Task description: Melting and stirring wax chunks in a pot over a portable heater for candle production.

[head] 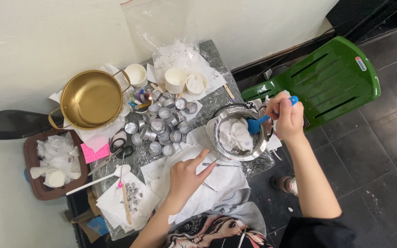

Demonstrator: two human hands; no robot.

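A blue spatula (258, 123) is gripped by the right hand (285, 117); the steel pot (240, 133), steadied by the left hand's (185, 177) loosely spread fingers (206, 166), could be tipped off the worktop (217, 98) edge.

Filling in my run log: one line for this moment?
right hand: holds blue spatula in steel pot | left hand: on white paper

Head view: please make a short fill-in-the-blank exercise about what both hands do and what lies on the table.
1. The right hand holds a spatula whose colour is ____.
2. The spatula's blade is inside the steel pot, which holds lumps of ____ colour.
3. The left hand rests on the ____ paper beside the steel pot.
4. The chair next to the table is ____.

Missing words: blue; white; white; green
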